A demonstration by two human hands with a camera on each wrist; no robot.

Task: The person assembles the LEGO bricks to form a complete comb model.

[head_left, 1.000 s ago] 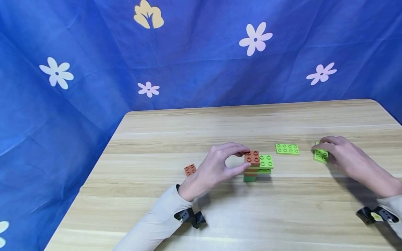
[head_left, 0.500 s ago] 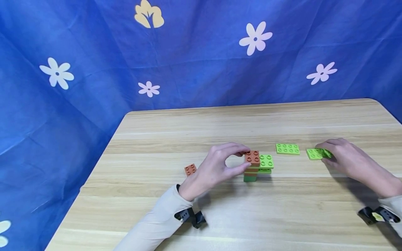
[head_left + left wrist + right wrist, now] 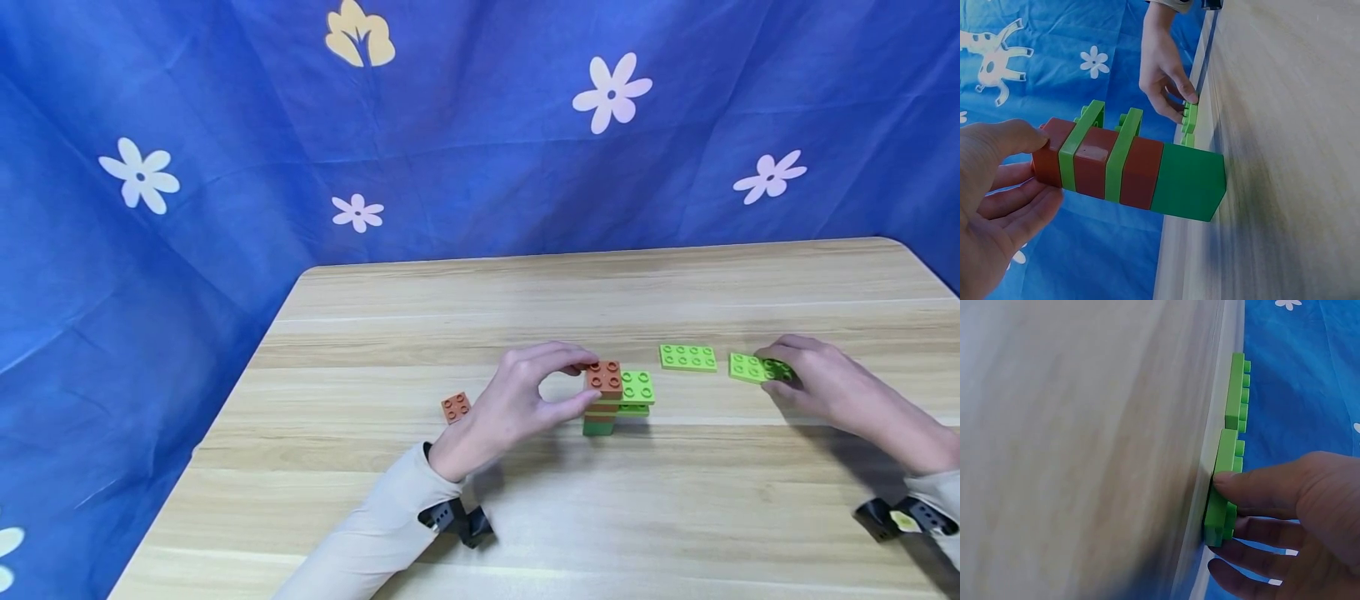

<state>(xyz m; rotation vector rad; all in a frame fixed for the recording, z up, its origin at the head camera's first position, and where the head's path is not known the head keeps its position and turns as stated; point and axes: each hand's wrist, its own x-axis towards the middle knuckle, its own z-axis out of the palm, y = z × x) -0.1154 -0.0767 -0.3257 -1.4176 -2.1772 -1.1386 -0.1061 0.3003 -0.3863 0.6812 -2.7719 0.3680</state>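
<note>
My left hand (image 3: pixel 513 404) pinches the top reddish-brown toy brick (image 3: pixel 604 379) of a small upright tower between thumb and fingers. In the left wrist view the tower alternates brown bricks with two light green plates (image 3: pixel 1125 156), above a dark green brick (image 3: pixel 1190 181) at its base. Both plates jut out toward the right in the head view. Farther right, my right hand (image 3: pixel 821 379) holds a loose light green studded plate (image 3: pixel 742 367) by its right end. The right wrist view shows the thumb (image 3: pixel 1235 481) against that plate's side, with its studs facing up off the table.
Another light green plate (image 3: pixel 687 357) lies flat just left of the held one. A small brown brick (image 3: pixel 455 407) lies left of the tower, partly behind the left wrist. Beyond the wooden table's (image 3: pixel 480 308) far edge hangs a blue flowered cloth (image 3: pixel 480 125).
The plate at my right hand has turned from pointing away to lying sideways, nearly in line with the other plate. My left hand and the tower have stayed put.
</note>
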